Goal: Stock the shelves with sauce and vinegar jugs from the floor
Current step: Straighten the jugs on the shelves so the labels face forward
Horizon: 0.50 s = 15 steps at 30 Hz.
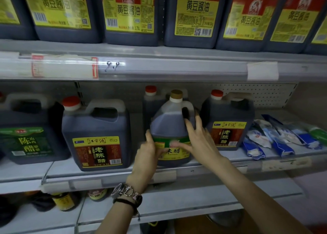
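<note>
A dark vinegar jug [169, 125] with a tan cap and a green-yellow label stands upright on the middle shelf [106, 173], between two square jugs. My left hand [148, 152] presses against its lower left side with the thumb on the label. My right hand [198, 138] rests on its right side, fingers spread near the handle and thumb across the label. Neither hand wraps the handle.
Square red-capped vinegar jugs [96, 136] [228, 122] flank it, another stands behind [150, 99]. A green-label jug [28, 136] is at left. Blue-white bags [276, 138] lie at right. Soy sauce jugs [192, 15] fill the upper shelf. Small jars [64, 201] sit below.
</note>
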Tool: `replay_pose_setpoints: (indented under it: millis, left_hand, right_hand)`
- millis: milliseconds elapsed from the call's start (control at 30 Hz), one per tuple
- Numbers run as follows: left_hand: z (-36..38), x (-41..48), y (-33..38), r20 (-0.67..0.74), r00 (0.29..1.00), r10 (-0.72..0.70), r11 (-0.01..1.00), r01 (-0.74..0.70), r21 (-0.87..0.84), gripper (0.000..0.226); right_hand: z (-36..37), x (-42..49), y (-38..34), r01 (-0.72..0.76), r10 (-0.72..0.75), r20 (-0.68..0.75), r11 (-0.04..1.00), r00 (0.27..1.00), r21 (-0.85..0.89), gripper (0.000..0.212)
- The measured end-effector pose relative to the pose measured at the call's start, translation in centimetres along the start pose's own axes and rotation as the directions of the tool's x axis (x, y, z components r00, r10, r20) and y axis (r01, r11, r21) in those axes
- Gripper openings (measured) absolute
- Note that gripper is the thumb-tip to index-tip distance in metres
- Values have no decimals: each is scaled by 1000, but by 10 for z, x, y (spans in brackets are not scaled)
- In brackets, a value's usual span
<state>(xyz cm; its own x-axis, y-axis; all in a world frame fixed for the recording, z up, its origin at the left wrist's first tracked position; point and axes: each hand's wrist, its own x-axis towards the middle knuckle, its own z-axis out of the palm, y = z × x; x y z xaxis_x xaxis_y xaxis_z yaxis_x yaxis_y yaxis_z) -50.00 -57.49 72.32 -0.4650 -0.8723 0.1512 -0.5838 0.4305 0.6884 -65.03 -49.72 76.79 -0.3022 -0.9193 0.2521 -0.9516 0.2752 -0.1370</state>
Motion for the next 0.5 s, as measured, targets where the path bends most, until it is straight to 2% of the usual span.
replay_pose_setpoints:
  millis: [200, 500]
  left_hand:
    - [-1, 4, -8, 89, 993, -74, 990, 84, -116, 65]
    - [1, 2, -11, 85, 994, -75, 981, 89, -174, 51]
  right_hand:
    - [4, 4, 1, -71, 24, 158, 951, 987, 300, 98]
    - [6, 4, 4, -60, 3, 144, 918, 990, 391, 99]
